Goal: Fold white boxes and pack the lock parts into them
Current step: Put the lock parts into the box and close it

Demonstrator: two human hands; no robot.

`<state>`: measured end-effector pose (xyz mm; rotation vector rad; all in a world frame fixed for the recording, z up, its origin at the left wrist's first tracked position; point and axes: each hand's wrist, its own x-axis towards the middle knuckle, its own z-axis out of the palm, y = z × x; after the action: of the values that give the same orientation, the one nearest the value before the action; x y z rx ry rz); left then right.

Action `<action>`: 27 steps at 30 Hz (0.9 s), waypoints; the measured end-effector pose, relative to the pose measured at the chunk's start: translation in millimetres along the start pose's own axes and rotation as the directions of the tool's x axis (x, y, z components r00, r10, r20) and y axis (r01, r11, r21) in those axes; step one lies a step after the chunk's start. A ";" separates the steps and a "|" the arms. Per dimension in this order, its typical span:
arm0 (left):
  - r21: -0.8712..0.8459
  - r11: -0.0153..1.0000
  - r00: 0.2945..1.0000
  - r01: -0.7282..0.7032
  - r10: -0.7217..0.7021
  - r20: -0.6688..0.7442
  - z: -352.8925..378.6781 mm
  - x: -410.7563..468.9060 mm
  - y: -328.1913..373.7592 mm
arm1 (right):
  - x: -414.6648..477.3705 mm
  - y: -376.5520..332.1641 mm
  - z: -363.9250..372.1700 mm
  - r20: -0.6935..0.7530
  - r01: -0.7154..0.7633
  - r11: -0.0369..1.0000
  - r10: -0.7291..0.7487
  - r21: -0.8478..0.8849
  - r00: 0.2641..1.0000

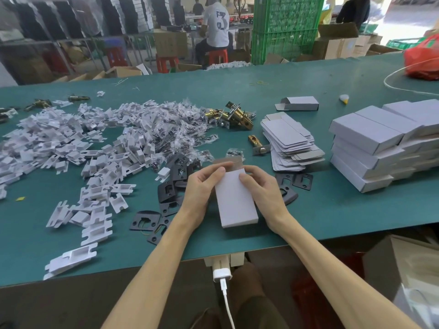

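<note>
Two hands work one white box (235, 200). The left hand (202, 188) and right hand (263, 188) each clasp a long side near its far end, thumbs on the top face. The brown end flap (229, 162) stands open. I cannot tell whether the box rests on the green table (308, 210) or sits just above it.

Judgement: thin card, light, stiff only at the creases. It would dent if squeezed mid-panel, so grip the edges and press the flap at its fold.

Black strike plates (171, 186) lie beside the box. Beyond it lie a brass latch bolt (257, 142) and flat box blanks (292, 143). Finished boxes (370, 148) are stacked to its right. White plastic inserts (83, 143) are heaped well to its left.

Far beyond the box: workshop floor, green crates (285, 27), cartons.
</note>
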<state>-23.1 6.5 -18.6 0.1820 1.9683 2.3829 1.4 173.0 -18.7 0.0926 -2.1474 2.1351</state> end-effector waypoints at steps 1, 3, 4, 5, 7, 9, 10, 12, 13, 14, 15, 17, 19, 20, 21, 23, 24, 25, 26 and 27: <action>-0.004 1.000 1.000 -0.010 0.010 0.004 -0.4 0.0 -0.2 | 0.0 0.2 -0.2 -0.002 -0.003 1.000 0.003 -0.005 1.000; -0.008 1.000 0.999 -0.030 0.030 0.026 -0.5 -0.1 0.0 | 0.1 -1.7 0.1 -0.004 -0.012 1.000 0.012 -0.007 1.000; -0.008 0.999 0.998 -0.039 0.039 0.043 -0.5 -0.3 0.0 | 0.0 -2.6 0.6 -0.006 -0.013 1.000 0.013 -0.003 1.000; -0.009 0.999 0.997 -0.047 0.047 0.056 -0.1 -0.5 -0.2 | -0.1 -3.0 1.1 -0.011 -0.012 1.000 0.012 0.002 1.000; -0.014 0.999 0.998 -0.051 0.052 0.044 0.7 -0.6 -0.5 | -0.1 -4.2 2.7 -0.036 -0.019 1.000 0.019 0.014 0.999; -0.009 0.998 0.998 -0.062 0.062 -0.009 1.6 -0.1 -1.4 | 0.4 -5.8 3.2 -0.054 -0.062 0.997 0.065 0.048 0.996; -0.012 0.997 0.997 -0.075 0.075 -0.035 1.8 0.1 -2.0 | 0.6 -6.2 2.9 -0.047 -0.080 0.995 0.083 0.056 0.995; -0.049 0.993 0.991 -0.106 0.102 -0.091 1.5 1.2 -3.6 | -0.7 -6.7 3.2 0.007 -0.082 0.996 0.082 0.024 0.997; -0.079 0.990 0.986 -0.113 0.102 -0.132 0.5 2.5 -4.2 | -1.6 -6.3 4.1 0.053 -0.060 0.997 0.062 -0.042 0.997; -0.108 0.987 0.979 -0.115 0.094 -0.179 -0.8 3.9 -4.4 | -2.0 -5.5 5.2 0.106 -0.019 0.988 0.035 -0.153 0.994; -0.131 0.984 0.971 -0.117 0.085 -0.223 -2.2 5.3 -4.2 | -2.5 -3.9 6.5 0.158 0.027 0.960 0.018 -0.278 0.987; -0.149 0.980 0.959 -0.128 0.084 -0.272 -3.3 6.8 -3.7 | -1.7 -1.6 8.0 0.214 0.061 0.925 0.022 -0.375 0.976; -0.153 0.978 0.958 -0.143 0.097 -0.271 -1.9 6.4 -3.2 | -0.4 -2.4 4.7 0.217 0.035 0.970 0.018 -0.240 0.976; -0.150 0.978 0.959 -0.147 0.104 -0.263 -1.5 5.9 -2.9 | -0.8 -3.5 2.4 0.206 0.019 0.989 0.012 -0.149 0.978; -0.145 0.979 0.962 -0.142 0.102 -0.252 -1.6 5.4 -2.5 | -1.1 -4.1 0.4 0.193 0.009 0.998 0.004 -0.064 0.981; -0.119 0.985 0.971 -0.128 0.099 -0.219 -0.9 5.3 -1.4 | -1.6 -3.8 -2.8 0.128 -0.009 0.998 0.001 0.058 0.992; -0.104 0.986 0.974 -0.132 0.109 -0.199 -0.1 4.8 -1.2 | -2.0 -3.0 -3.7 0.068 -0.018 0.996 0.012 0.087 0.998; -0.093 0.986 0.977 -0.137 0.118 -0.178 1.3 3.9 -1.0 | -2.1 -2.0 -4.1 0.002 -0.029 0.994 0.029 0.104 1.000; -0.088 0.987 0.980 -0.133 0.118 -0.161 2.9 2.5 -0.3 | -2.0 -1.4 -4.3 -0.056 -0.040 0.992 0.047 0.119 0.997; -0.087 0.988 0.983 -0.125 0.111 -0.149 4.2 1.3 0.4 | -1.5 -0.4 -4.4 -0.100 -0.048 0.989 0.062 0.137 0.993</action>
<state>-23.8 10.6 -17.3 0.1305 1.9461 2.6294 3.1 177.4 -18.4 -0.0659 -1.9712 2.2602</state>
